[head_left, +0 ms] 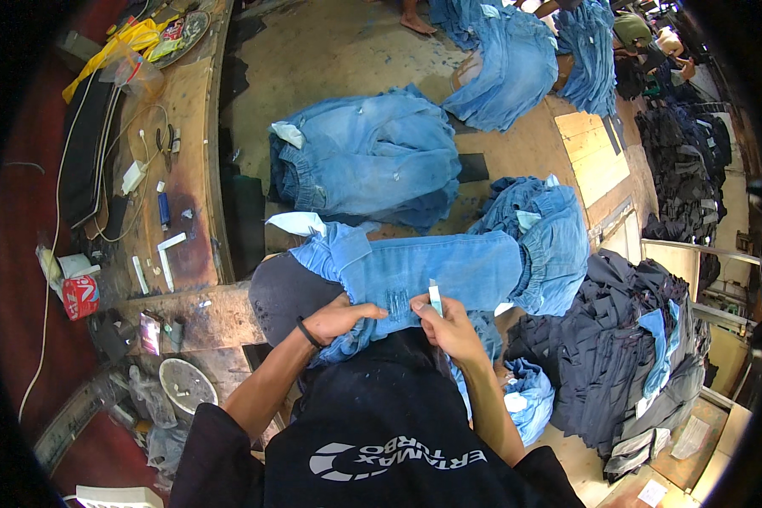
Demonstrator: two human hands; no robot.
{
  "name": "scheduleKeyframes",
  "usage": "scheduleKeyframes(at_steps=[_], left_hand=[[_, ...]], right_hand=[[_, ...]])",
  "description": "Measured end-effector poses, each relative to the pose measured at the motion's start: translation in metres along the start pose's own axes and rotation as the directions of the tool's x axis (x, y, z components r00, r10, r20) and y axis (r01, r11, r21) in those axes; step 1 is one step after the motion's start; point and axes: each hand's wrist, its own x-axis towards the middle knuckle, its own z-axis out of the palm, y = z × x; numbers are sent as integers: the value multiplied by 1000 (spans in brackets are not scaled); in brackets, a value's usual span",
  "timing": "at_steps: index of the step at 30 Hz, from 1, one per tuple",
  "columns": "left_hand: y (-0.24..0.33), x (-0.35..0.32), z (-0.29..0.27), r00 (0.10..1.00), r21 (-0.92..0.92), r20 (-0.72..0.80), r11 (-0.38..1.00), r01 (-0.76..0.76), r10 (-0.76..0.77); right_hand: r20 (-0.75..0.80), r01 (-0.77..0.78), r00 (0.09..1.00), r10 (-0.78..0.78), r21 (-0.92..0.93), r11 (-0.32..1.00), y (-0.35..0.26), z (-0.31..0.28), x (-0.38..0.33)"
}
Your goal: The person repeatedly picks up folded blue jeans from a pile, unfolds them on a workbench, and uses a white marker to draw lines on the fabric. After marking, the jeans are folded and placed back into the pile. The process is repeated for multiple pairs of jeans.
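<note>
A light-blue denim jeans leg [449,258] lies stretched across in front of me, over a dark rounded pad [278,296]. Near its lower edge is a frayed, scratched patch [395,303]. My left hand [340,322] grips the denim just left of that patch, thumb on top and fingers mostly hidden under the cloth. Right of the patch, my right hand [450,328] is closed in a pinch on a small narrow white-and-teal tool [435,296], which sticks up past the fingertips. The tool's lower end is hidden by the hand, so its kind cannot be told.
Beyond the leg sits a pile of blue jeans [372,157], with further stacks [508,68] behind. Dark trousers [576,347] are heaped at the right. At the left, a wooden bench [190,169] carries pliers [168,146], a blue lighter [162,203] and cables. Another person [652,42] is at far right.
</note>
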Motion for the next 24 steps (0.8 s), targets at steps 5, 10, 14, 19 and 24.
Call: scheduleKeyframes(at_steps=[5, 10, 14, 19, 24], left_hand=[[3, 4, 10, 998, -90, -40, 995, -49, 46], [-1, 7, 16, 982, -2, -87, 986, -168, 167], [-3, 3, 14, 984, -41, -106, 988, -146, 141], [-1, 4, 16, 982, 15, -87, 986, -165, 166], [-1, 8, 17, 956, 77, -53, 955, -286, 290]], right_hand=[[-8, 128, 991, -132, -188, 974, 5, 8, 3], [9, 146, 989, -148, -241, 959, 10, 12, 7], [32, -15, 999, 12, 92, 996, 8, 10, 5], [6, 75, 997, -75, -2, 997, 8, 16, 12], [-104, 128, 984, -145, -151, 980, 10, 29, 27]])
